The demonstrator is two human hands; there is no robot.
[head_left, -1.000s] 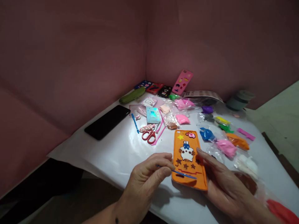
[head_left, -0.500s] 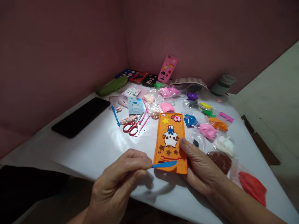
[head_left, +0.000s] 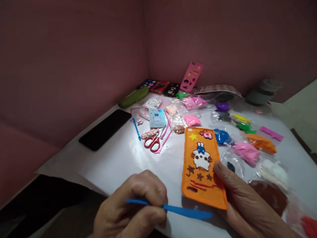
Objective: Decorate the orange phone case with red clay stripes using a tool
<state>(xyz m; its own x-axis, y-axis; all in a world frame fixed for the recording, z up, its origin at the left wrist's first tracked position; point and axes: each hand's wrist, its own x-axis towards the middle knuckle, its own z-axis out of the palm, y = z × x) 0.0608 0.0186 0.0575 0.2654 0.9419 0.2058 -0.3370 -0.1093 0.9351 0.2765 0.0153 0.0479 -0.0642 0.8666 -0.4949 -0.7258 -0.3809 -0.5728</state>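
My left hand (head_left: 135, 205) pinches a blue plastic clay knife (head_left: 187, 211) between thumb and fingers, its blade pointing right, just below the near end of an orange phone case (head_left: 223, 190). My right hand (head_left: 247, 201) grips that case by its right edge, thumb on top. On the case are a white cat figure (head_left: 201, 159) with a blue body, upside down to me, a yellow star (head_left: 193, 136), a pink-and-red piece (head_left: 207, 134), brown stars and thin red strips. A dark brown smear (head_left: 192, 189) lies near its lower left corner.
Red-handled scissors (head_left: 152, 144), a blue tool (head_left: 136, 129), a light-blue card pack (head_left: 157, 118) and a black phone (head_left: 105, 129) lie on the white table. Bagged clay, including pink (head_left: 247, 152) and blue (head_left: 222, 136), spreads at right. A pink phone case (head_left: 192, 76) leans on the wall.
The blue knife has come off the case toward me and now sits below its near edge. The view has shifted left, and the case appears larger and closer.
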